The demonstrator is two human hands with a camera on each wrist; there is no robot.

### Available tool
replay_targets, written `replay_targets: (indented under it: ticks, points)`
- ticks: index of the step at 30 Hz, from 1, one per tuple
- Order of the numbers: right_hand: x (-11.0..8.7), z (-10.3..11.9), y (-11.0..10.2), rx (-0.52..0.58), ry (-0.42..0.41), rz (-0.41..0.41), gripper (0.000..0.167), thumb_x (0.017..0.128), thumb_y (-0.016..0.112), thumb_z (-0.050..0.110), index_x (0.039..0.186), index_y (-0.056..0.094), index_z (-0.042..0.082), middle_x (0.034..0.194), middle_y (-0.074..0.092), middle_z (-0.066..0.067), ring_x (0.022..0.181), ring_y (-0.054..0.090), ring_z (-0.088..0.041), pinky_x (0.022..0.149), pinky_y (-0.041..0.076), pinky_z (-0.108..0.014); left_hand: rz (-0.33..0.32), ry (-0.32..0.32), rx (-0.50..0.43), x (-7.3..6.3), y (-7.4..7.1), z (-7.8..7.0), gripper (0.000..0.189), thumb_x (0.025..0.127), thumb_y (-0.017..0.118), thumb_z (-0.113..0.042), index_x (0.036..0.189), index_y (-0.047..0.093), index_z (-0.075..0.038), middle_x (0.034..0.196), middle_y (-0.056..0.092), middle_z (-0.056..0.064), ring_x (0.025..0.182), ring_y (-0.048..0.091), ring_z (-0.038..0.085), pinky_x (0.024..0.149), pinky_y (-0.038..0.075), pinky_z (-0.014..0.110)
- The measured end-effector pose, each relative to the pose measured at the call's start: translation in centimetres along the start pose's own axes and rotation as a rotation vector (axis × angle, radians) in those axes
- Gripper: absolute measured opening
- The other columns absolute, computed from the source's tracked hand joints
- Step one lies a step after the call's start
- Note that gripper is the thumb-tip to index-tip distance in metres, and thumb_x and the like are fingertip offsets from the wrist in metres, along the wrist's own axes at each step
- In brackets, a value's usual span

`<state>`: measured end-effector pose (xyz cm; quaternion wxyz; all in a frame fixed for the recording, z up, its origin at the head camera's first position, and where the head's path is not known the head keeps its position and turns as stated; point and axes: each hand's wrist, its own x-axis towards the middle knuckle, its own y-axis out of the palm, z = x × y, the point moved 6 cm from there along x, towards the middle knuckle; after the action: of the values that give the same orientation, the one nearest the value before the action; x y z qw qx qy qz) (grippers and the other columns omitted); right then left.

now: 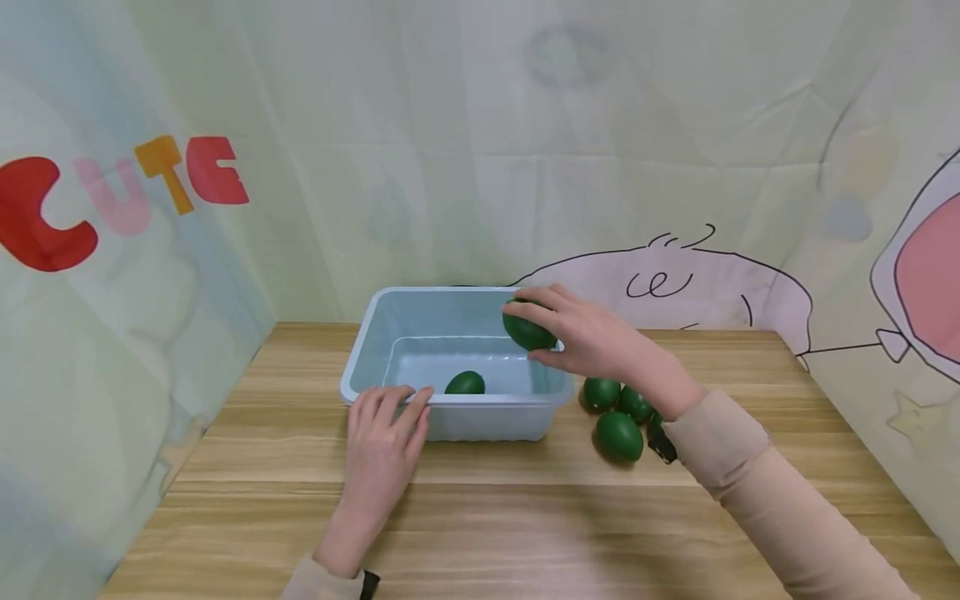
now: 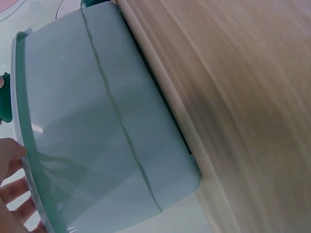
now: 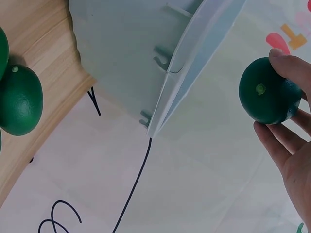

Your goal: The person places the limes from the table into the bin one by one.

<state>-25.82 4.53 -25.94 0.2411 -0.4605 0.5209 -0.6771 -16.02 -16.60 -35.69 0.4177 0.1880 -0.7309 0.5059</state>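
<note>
My right hand [image 1: 581,333] grips a dark green avocado [image 1: 528,332] between thumb and fingers, above the right end of a light blue plastic basin [image 1: 480,421]. In the right wrist view, the held avocado [image 3: 269,91] shows a pale stem spot and sits beyond the basin's rim [image 3: 167,82]. My left hand [image 1: 386,446] holds the basin's near rim at its left part, fingertips over the edge; the left wrist view shows these fingers [image 2: 17,194] at the rim. Inside the basin lies another avocado [image 1: 466,383], partly hidden by the near wall.
Several more avocados [image 1: 619,437] lie together on the wooden table [image 1: 510,525], right of the basin, some partly covered by my right forearm. A printed cloth [image 1: 450,208] hangs behind the table and along both sides.
</note>
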Motion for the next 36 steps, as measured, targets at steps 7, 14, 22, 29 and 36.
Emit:
replay_targets:
  ticks: [7,14,22,29,36]
  points:
    - [0.6,-0.1,0.0,-0.015,-0.028,-0.002,0.061,0.083,0.075,0.020,0.138,0.050,0.013,0.142,0.050,-0.009,0.123,0.052,-0.024,0.094,0.052,-0.040,-0.011,0.003,0.002,0.0,0.0,0.0,0.028,0.079,0.074,-0.007,0.107,0.073,-0.007,0.098,0.065,0.013,0.095,0.056,0.033,0.095,0.041,0.053]
    - [1.2,-0.3,0.7,-0.059,-0.024,0.060,0.061,0.084,0.074,0.024,0.139,0.049,0.015,0.144,0.048,-0.007,0.125,0.052,-0.024,0.091,0.054,-0.039,0.004,-0.002,0.002,0.0,0.1,0.0,0.025,0.083,0.071,-0.009,0.108,0.072,-0.008,0.099,0.065,0.012,0.096,0.056,0.032,0.095,0.041,0.053]
    - [2.0,-0.3,1.3,-0.084,-0.021,0.119,0.061,0.085,0.073,0.028,0.139,0.049,0.015,0.143,0.049,-0.007,0.126,0.053,-0.025,0.094,0.053,-0.039,-0.015,0.007,0.010,-0.1,0.1,0.1,0.028,0.080,0.073,-0.008,0.107,0.072,-0.008,0.098,0.065,0.013,0.096,0.056,0.033,0.095,0.041,0.054]
    - [3.3,-0.3,2.0,-0.105,-0.043,0.163,0.061,0.086,0.072,0.028,0.140,0.048,0.014,0.142,0.050,-0.009,0.127,0.053,-0.026,0.098,0.051,-0.040,-0.006,0.005,0.019,-0.1,0.1,0.2,0.027,0.081,0.073,-0.009,0.107,0.073,-0.008,0.099,0.066,0.013,0.096,0.057,0.033,0.096,0.041,0.054]
    - [3.8,-0.5,2.9,-0.136,-0.030,0.211,0.062,0.086,0.072,0.029,0.141,0.047,0.015,0.143,0.049,-0.009,0.126,0.054,-0.028,0.096,0.052,-0.041,-0.008,0.006,0.014,-0.1,0.1,0.1,0.028,0.079,0.074,-0.008,0.107,0.073,-0.008,0.099,0.066,0.013,0.096,0.056,0.032,0.095,0.041,0.053]
